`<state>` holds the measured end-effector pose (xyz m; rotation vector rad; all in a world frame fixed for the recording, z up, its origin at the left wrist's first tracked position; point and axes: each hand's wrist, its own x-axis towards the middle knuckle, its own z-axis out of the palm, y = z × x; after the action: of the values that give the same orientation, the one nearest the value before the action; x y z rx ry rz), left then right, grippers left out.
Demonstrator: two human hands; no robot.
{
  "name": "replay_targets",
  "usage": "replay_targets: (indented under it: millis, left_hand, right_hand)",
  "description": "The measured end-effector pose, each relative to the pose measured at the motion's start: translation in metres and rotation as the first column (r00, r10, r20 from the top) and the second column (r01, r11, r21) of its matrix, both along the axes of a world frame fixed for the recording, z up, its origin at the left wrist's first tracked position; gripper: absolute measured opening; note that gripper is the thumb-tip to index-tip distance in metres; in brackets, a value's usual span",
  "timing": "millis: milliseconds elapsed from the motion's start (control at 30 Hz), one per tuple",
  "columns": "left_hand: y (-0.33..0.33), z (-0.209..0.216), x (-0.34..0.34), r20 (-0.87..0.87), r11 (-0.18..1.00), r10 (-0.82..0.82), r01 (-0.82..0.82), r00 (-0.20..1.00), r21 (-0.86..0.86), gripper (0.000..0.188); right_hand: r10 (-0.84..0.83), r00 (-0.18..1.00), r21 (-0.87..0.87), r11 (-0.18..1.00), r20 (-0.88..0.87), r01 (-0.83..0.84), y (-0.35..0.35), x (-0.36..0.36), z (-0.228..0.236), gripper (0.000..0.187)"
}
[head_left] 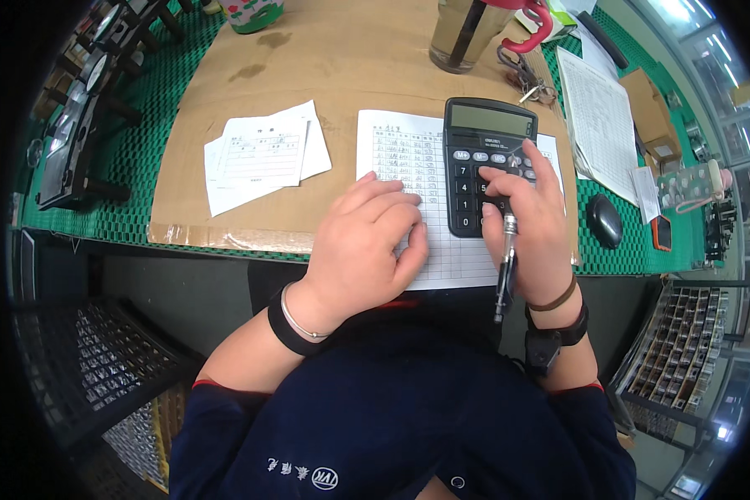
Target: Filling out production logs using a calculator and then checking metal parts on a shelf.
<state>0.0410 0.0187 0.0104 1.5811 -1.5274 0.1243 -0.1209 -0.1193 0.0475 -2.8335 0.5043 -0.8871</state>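
Observation:
A black desk calculator [490,143] with a grey display lies on a ruled sheet [452,268] with handwritten rows. My right hand [535,233] is over its keys, with the index and middle fingertips touching or just above them. A pen [507,268] is held in that same hand, its dark end pointing down toward me. On the left part of the sheet rests my left hand [360,248], with fingers loosely bent and nothing in it. The thumb stands apart from the index finger.
Cardboard [225,200] covers the green table mat [108,218]. White slips [262,158] lie left; a red-handled jug [460,37] and keys [527,79] are beyond the calculator. Rightward are papers [600,125], a black mouse [604,221] and a patterned bottle [690,185]. Black-framed equipment [75,142] stands far left.

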Motion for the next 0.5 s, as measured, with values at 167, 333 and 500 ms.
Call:
replay_targets:
  millis: [167,333,500]
  left_hand:
    - [0.000,0.000,0.000,-0.016,1.000,-0.005,0.005,1.000,-0.009,0.009]
    - [0.000,-0.001,0.000,0.005,1.000,0.010,-0.010,1.000,-0.027,0.009]
    - [0.003,-0.004,0.000,0.018,0.999,-0.002,0.002,1.000,-0.037,0.008]
  right_hand:
    - [0.107,0.994,0.031,0.994,-0.022,-0.107,0.008,0.000,0.004,0.024]
    - [0.075,0.996,0.026,0.997,-0.054,-0.073,0.011,0.003,0.000,0.023]
    - [0.008,0.984,0.113,0.993,0.176,-0.029,0.012,-0.029,0.005,0.023]
